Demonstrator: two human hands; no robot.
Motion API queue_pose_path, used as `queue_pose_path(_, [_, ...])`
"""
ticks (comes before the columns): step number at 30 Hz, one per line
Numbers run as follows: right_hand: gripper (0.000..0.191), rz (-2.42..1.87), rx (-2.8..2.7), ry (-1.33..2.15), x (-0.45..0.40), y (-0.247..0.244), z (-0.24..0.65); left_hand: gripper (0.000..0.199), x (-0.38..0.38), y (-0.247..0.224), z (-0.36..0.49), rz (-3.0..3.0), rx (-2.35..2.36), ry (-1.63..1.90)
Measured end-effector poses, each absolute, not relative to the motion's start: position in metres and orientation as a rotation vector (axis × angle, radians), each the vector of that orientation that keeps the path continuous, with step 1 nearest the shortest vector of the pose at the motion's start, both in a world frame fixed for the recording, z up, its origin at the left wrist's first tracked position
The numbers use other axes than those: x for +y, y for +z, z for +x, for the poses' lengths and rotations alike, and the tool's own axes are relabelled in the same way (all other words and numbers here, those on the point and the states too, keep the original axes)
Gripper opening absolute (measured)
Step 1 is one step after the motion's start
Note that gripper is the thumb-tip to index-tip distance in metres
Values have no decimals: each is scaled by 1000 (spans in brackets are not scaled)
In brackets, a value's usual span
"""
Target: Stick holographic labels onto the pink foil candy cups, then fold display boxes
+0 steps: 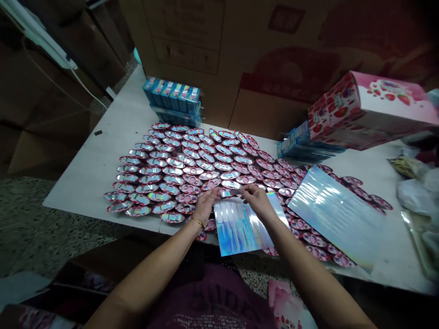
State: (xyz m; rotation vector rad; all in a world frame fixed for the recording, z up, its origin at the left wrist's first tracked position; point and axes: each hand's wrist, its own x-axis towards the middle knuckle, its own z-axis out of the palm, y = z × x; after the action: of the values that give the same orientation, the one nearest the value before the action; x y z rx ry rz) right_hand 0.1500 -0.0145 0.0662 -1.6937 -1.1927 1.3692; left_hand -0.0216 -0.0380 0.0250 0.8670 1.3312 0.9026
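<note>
Between my two hands is a narrow shiny holographic sticker (229, 193). My left hand (206, 205), with a gold bracelet at the wrist, pinches its left end. The fingers of my right hand (256, 198) are closed at the other end. Just beneath lies a holographic sticker sheet (240, 228), its lower edge reaching past the table edge. Around my hands are many oval red-and-pink pieces (187, 188) set close together in rows. Many of them have a shiny strip on top, while others show a pink round centre.
A larger holographic sheet (339, 214) lies over the ovals at right. Blue packs (174, 98) stand at the back left, with more blue packs (298, 144) beside a strawberry-print box (370, 109). A big cardboard carton (212, 59) walls the back. Plastic bags (416, 196) lie far right.
</note>
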Motion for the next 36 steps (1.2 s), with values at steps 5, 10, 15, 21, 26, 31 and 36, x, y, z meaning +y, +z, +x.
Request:
queue_pose_path(5, [21,-1664,-1038,1481,-9,60,130,40,-29,22,-30,618,1289,1060])
queue_pose_path(10, [23,-1620,-1010,1449,13,37,102,31,-5,5,-49,585,1404,1168])
queue_pose_path(15, [22,-1709,-1320,958,41,0,78,27,21,-10,-59,842,1778,1131])
queue_pose_path(21, [23,-1852,-1630,525,53,-23,72,32,37,-13,-58,1303,2116,814])
queue_pose_path(26, [28,-1871,-1678,422,52,-27,66,28,41,-12,-54,1465,2173,604])
queue_pose_path(31, [23,-1881,-1614,403,55,-16,75,31,43,-3,-56,1465,2246,586])
queue_pose_path(36, [22,-1681,-1711,378,37,21,155,26,21,19,-45,1788,1899,517])
